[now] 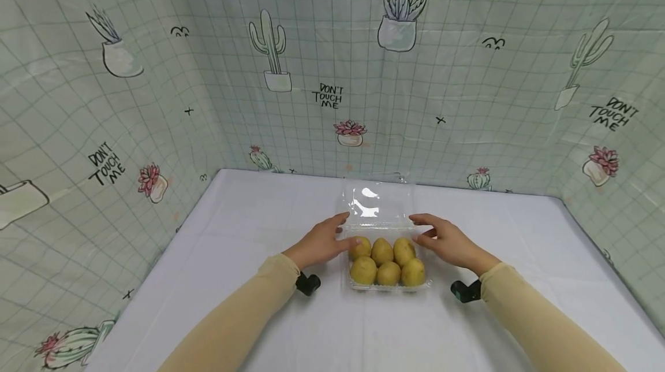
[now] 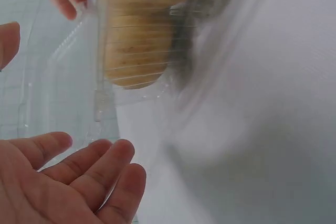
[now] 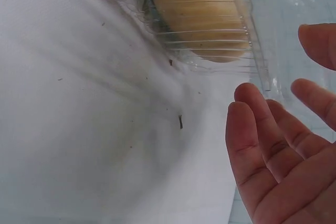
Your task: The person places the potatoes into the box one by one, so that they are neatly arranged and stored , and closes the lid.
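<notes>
A clear plastic clamshell box (image 1: 428, 285) holds several yellow-brown potatoes (image 1: 383, 251) in two rows. Its transparent lid (image 1: 384, 201) stands folded back toward the rear wall. At the box's left side is my left hand (image 1: 323, 241), fingers loosely bent and thumb over the back-left potato. My right hand (image 1: 451, 243) is at the opposite side, its thumb near the back-right potato. Both wrist views show the ribbed box wall with potatoes (image 2: 137, 51) behind it. The fingers of the left hand (image 2: 68, 182) and right hand (image 3: 283, 156) are spread, apart from that wall, gripping nothing.
The box rests on a white tablecloth (image 1: 291, 331). Patterned cloth walls (image 1: 312, 43) with cactus drawings enclose the back and both sides. Small dark specks (image 3: 180, 121) lie on the cloth in the right wrist view. Dark wrist devices (image 1: 309, 284) sit under both wrists.
</notes>
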Motion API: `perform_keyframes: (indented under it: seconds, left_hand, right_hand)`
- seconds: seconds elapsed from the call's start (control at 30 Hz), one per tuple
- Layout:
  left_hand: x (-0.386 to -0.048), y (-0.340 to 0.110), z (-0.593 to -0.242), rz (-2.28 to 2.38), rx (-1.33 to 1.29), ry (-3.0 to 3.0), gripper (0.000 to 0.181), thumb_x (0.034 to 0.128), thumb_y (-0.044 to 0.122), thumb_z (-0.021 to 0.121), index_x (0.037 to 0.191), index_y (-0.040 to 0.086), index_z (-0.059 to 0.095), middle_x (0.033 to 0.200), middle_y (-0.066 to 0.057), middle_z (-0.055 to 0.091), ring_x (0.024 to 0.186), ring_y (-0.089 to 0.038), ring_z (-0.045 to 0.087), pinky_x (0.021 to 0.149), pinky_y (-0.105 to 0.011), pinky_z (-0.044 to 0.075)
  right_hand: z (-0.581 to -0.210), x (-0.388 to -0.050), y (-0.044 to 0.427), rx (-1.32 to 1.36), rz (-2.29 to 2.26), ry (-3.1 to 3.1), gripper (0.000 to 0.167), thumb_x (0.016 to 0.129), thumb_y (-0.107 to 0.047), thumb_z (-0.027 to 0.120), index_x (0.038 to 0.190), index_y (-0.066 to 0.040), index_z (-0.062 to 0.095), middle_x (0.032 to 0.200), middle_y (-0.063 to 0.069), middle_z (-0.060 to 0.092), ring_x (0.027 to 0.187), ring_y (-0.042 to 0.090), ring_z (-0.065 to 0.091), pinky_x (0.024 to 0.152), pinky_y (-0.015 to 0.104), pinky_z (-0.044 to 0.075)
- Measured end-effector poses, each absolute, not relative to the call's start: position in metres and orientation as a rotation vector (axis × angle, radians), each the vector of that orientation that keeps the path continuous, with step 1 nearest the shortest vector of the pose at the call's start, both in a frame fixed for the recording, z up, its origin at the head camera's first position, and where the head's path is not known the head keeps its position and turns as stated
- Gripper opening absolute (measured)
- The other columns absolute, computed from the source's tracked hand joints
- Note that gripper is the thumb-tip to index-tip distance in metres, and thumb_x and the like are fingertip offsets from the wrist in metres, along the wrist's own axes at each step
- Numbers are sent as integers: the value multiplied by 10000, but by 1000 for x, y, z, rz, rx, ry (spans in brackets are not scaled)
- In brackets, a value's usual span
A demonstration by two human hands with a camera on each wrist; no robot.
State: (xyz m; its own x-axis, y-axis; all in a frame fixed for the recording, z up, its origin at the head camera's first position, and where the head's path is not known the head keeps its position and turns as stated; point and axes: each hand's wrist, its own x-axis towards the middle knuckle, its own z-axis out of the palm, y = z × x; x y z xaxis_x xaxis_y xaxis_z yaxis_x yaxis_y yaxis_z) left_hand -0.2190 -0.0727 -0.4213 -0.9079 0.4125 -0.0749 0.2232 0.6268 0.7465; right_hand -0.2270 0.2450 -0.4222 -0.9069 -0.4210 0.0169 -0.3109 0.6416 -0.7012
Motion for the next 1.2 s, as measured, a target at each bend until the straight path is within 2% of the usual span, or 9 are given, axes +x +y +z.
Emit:
perform_keyframes:
  seconds: [0.17,0.3,0.53,0.67,0.93,1.2]
  left_hand:
    - [-218,-74,-419,1151,513,2626,782,953,509,632,1562,123,330,1489,-131,463,1329,-272,481,1043,-447,424]
    - [-217,-74,-417,1158,540,2632,760,960,496,628,1560,129,339,1512,-113,439,1336,-268,470,1055,-452,409]
    - [-213,-76,-409,1175,583,2649,743,972,491,614,1560,129,341,1547,-80,394,1353,-270,452,1060,-468,403]
    - [-211,-78,-407,1161,594,2668,750,971,512,604,1563,134,342,1547,-83,391,1354,-274,448,1051,-476,412]
    - [-204,-82,-398,1197,624,2674,707,973,495,611,1552,167,372,1516,-134,418,1311,-379,476,1011,-507,443]
    - [-197,-85,-392,1200,696,2701,671,979,469,616,1539,170,397,1531,-92,407,1315,-350,475,1032,-477,428]
  right_hand:
    - [-418,-223,246,-612,-1112,2711,522,1011,-248,620,1462,-35,470,1460,188,483,1167,330,595,908,520,498]
    - [-416,-220,248,-621,-1103,2728,533,1011,-281,619,1464,-44,469,1459,188,484,1216,341,565,958,573,453]
    - [-407,-216,250,-653,-1134,2739,531,1008,-295,623,1465,-72,471,1462,166,486,1239,350,547,929,510,500]
    - [-403,-213,250,-677,-1140,2747,534,1013,-312,613,1473,-84,464,1473,143,480,1241,340,546,932,514,495]
    - [-393,-201,250,-697,-1180,2749,520,1009,-256,627,1475,-92,463,1470,120,479,1204,309,580,921,485,505]
    - [-387,-191,253,-723,-1198,2753,474,1011,-237,625,1446,-104,492,1438,102,506,1193,278,592,900,412,513]
